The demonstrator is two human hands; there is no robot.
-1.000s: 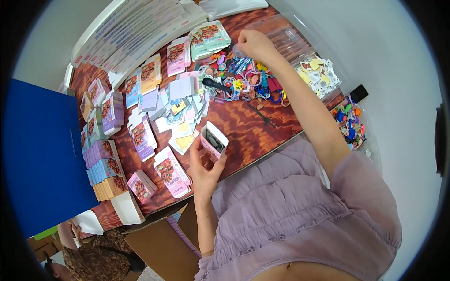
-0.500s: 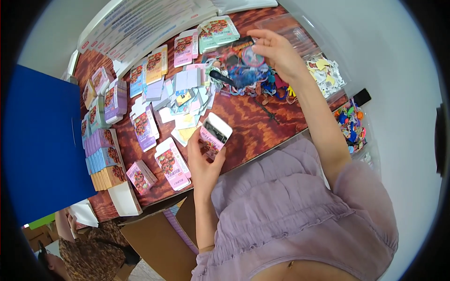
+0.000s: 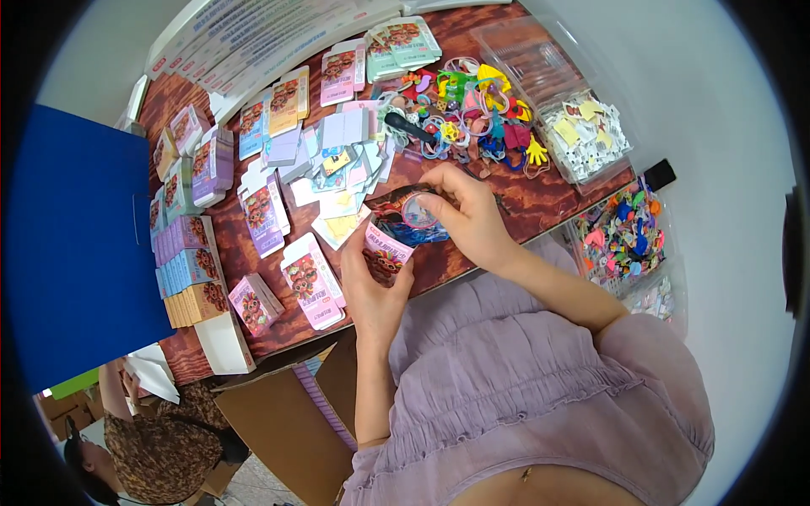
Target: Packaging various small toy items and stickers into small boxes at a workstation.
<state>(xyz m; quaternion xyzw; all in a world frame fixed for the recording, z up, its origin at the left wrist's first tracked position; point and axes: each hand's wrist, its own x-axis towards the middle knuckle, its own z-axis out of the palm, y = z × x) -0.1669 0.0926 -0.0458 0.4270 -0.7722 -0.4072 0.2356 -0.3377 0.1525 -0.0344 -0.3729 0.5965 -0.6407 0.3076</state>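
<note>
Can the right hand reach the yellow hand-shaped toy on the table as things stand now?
Probably yes. The right hand is over the table near the toy pile, and the yellow hand-shaped toy lies uncovered just beyond it. However, its fingers are busy with a small round item at the pink box.

A small hand-packing workplace for toy trinkets.
The wooden surface [image 3: 557, 198] is crowded with stacked little printed boxes [image 3: 187, 270], flat unfolded cartons [image 3: 253, 34], a heap of colourful rubbery toys [image 3: 472, 110], clear trays of small parts [image 3: 586, 135], and cardboard boxes [image 3: 278, 430] below.
</note>
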